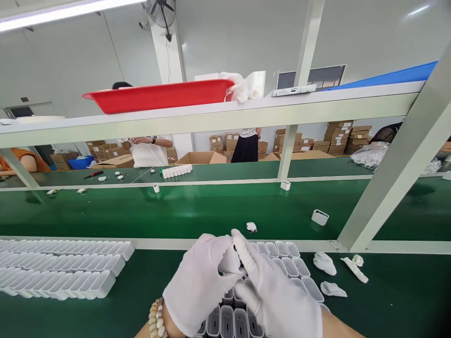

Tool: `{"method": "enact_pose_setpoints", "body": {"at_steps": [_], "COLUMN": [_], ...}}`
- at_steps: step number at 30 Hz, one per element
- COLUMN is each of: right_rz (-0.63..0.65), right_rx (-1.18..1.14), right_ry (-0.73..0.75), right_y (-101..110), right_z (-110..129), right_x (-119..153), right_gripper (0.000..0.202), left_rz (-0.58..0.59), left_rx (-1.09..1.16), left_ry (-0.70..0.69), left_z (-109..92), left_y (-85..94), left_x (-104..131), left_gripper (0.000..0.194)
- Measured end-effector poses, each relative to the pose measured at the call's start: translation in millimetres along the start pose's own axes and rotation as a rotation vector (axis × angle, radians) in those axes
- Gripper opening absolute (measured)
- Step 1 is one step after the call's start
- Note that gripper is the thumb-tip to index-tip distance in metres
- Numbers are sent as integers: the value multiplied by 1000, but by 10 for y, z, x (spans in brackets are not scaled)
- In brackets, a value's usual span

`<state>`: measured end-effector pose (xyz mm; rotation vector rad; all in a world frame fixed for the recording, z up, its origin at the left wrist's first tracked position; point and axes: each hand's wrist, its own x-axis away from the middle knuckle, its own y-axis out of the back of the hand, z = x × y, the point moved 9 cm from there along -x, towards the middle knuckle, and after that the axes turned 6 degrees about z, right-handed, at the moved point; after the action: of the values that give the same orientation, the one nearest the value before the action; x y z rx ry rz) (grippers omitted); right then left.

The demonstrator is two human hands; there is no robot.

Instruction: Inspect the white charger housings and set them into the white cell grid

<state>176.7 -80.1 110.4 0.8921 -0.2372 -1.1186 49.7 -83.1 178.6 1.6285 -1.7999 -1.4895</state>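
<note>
My left hand (199, 281) and my right hand (278, 300), both in white gloves, meet at the middle of the bench. Between their fingertips they grip a small white plastic case (230, 260), which the fingers partly cover. Below them, open-topped white cases (241, 323) stand packed in rows, some with dark slots in their floors. More of these rows (291, 267) show beyond my right hand. Just past my fingertips, a small white part with a dark circuit board (251, 227) lies on the green belt (197, 211).
Several rows of white cases (102, 284) fill the left bench. White cloth scraps (324, 263) lie at right. A single case (320, 217) sits on the belt near a slanted post (394, 155). Overhead, a shelf (169, 123) holds a red tray (162, 96). Other people stand beyond.
</note>
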Motion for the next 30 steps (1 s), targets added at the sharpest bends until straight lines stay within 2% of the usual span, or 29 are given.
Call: {"method": "enact_pose_setpoints", "body": {"at_steps": [2,4,6,8,9,10,11,13,15,18,21,24,27,29,30], "right_rz": [57,149,197,132,77,46,41,39,72,150,210,247,255,246,239], "right_rx": [-9,-61,-186,-345,-403,-399,-331,-253,-183,-103,-41,12,39,26,10], "right_ry": [-7,-9,39,118,131,61,-70,-220,-328,-411,-452,-497,-530,-531,-526], "right_y": [-144,-196,-61,274,464,604,694,812,801,636,470,402,437,480,500], "right_z": [18,24,1,-137,-290,-537,-850,-1395,-1845,-2269,-2477,-2612,-2715,-2749,-2754], "right_x": [7,-44,-193,-446,-592,-741,-868,-1024,-1051,-966,-896,-882,-886,-883,-877], "right_gripper": [97,106,106,99,95,90,85,75,61,38,24,18,20,22,24], "left_rz": [-30,-43,-57,-94,-109,-119,-103,-25,65,103,125,131,131,191,299], "left_rx": [8,50,133,218,252,283,317,387,397,309,287,288,259,251,257], "left_ry": [8,23,43,76,104,142,189,304,391,461,487,512,527,453,334], "left_z": [-2,31,126,311,443,597,767,1120,1405,1666,1744,1768,1788,1702,1564], "left_y": [16,28,37,46,32,1,-68,-291,-553,-848,-1071,-1145,-1009,-861,-833], "left_x": [2,-40,-129,-239,-293,-341,-382,-430,-452,-518,-670,-794,-702,-503,-382], "left_gripper": [41,37,34,34,35,35,36,37,35,31,29,37,52,48,40]}}
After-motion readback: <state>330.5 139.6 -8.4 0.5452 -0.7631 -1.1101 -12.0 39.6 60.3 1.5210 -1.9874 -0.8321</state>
